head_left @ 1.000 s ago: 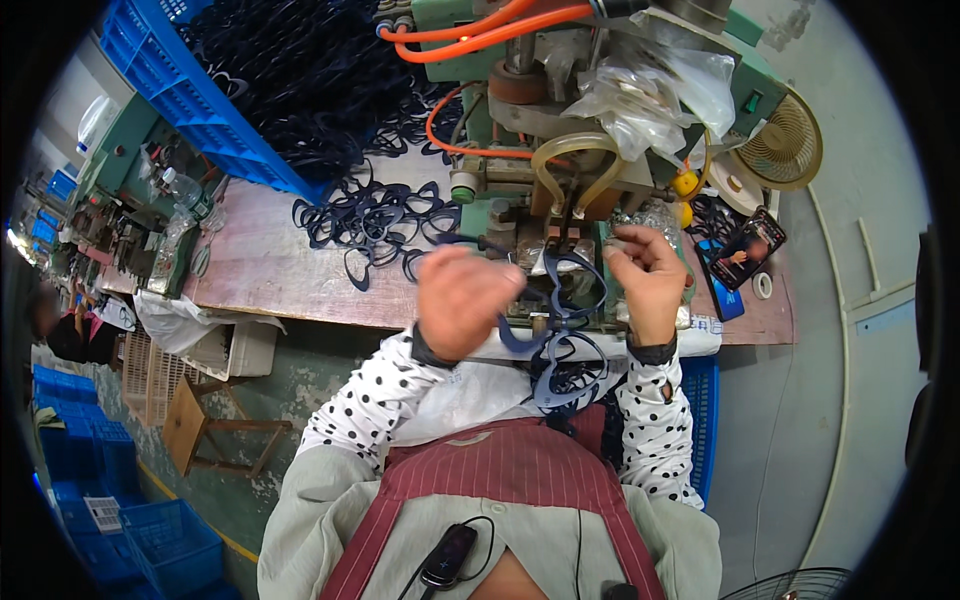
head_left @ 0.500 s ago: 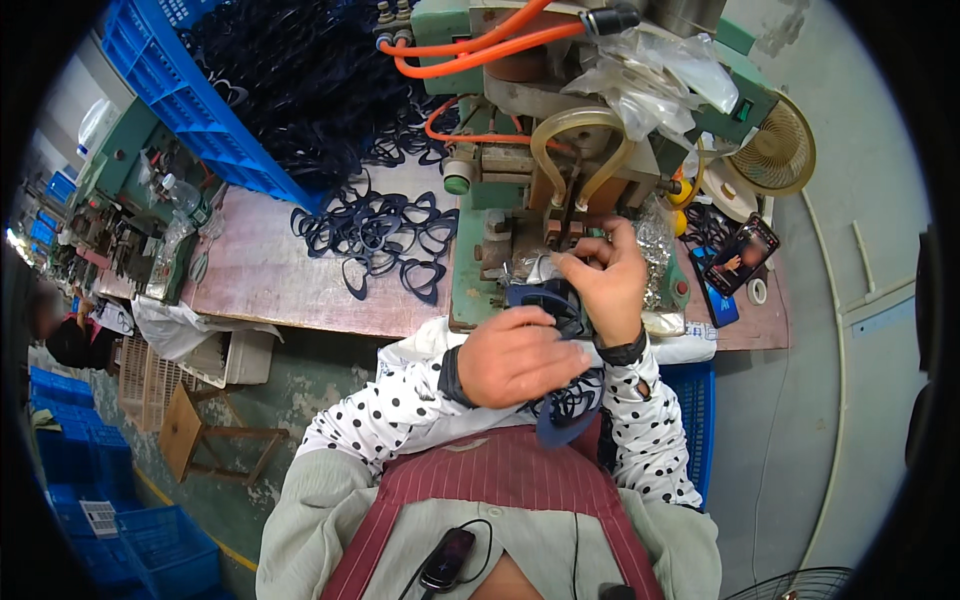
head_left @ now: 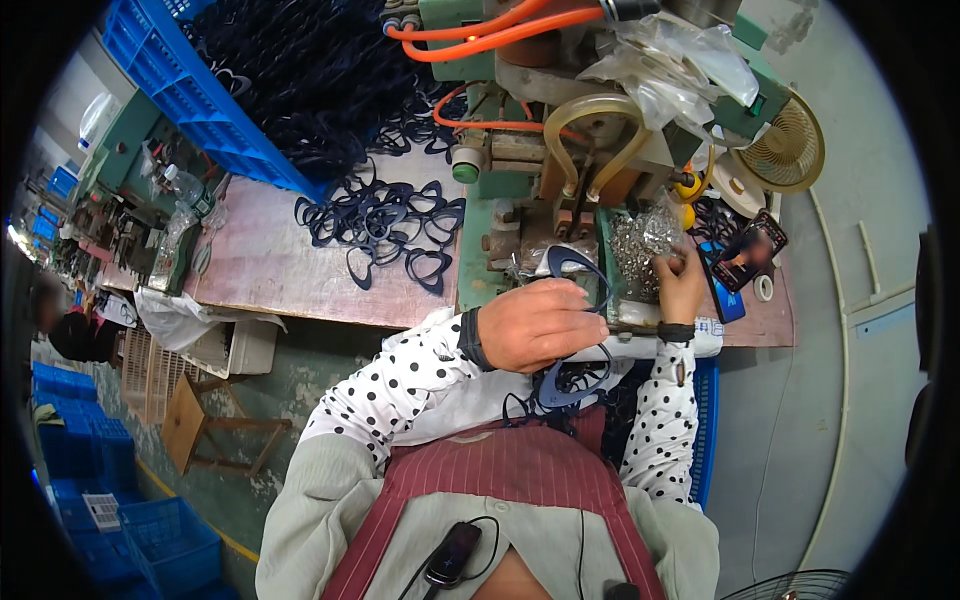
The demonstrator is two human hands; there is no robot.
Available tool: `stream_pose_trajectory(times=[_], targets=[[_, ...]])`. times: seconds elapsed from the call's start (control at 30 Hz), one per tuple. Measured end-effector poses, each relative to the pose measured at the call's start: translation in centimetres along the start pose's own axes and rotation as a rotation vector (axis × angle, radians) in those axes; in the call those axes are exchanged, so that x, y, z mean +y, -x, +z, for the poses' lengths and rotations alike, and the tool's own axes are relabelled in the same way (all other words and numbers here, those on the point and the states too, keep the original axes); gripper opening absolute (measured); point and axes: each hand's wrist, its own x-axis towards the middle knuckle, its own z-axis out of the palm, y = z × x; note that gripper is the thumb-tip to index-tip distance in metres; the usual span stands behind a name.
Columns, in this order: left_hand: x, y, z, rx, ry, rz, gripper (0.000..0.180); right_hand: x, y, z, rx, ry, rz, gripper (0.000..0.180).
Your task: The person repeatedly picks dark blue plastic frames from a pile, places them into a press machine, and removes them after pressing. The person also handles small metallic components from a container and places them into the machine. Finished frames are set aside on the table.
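Observation:
My left hand (head_left: 540,325) is closed around the middle of a dark blue eyeglass frame (head_left: 555,395). One lens ring sticks out above the fingers, near the machine's work area, and the other below them. My right hand (head_left: 682,285) is at the edge of a heap of small shiny metal parts (head_left: 630,250), right of the machine head. Its thumb and fingers are pinched together; whatever they may hold is too small to make out. Between my arms, more dark frames lie in my lap, partly covered. The green press machine (head_left: 480,270) stands straight ahead.
Loose dark frames (head_left: 400,225) lie on the table (head_left: 260,260) left of the machine, beside a blue crate (head_left: 215,120) and a large dark pile. Orange hoses (head_left: 470,48) cross overhead. Two phones, one a lit phone (head_left: 750,255), and a tape roll (head_left: 763,288) sit at right.
My right hand has moved right, from the machine head to the metal parts. My left hand has shifted slightly right and up, with the eyeglass frame now showing in it.

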Motion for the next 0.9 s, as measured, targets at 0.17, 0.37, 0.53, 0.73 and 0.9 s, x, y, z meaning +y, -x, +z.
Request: stream_pose_trajectory(times=[0.17, 0.37, 0.53, 0.73, 0.9], targets=[[0.3, 0.0, 0.5, -0.005, -0.101, -0.008, 0.043, -0.3, 2.0, -2.2, -0.151, 0.373, -0.109, 0.035], [0.6, 0.3, 0.6, 0.003, -0.098, -0.019, 0.04, 1.4, 1.7, 1.1, -0.117, 0.393, -0.186, 0.017], [2.3, 1.9, -0.3, -0.004, -0.298, -0.124, 0.035, 3.8, 0.8, 1.3, -0.073, -0.069, -0.07, 0.012], [-2.3, 10.9, -4.7, 0.175, -0.741, -0.574, 0.018, 2.4, 1.3, 1.6, 0.011, -0.083, 0.003, 0.012], [-4.0, 15.6, -9.1, -0.347, -1.154, -1.063, 0.014, 2.1, 1.7, 1.8, 0.13, 0.025, -0.078, 0.013]])
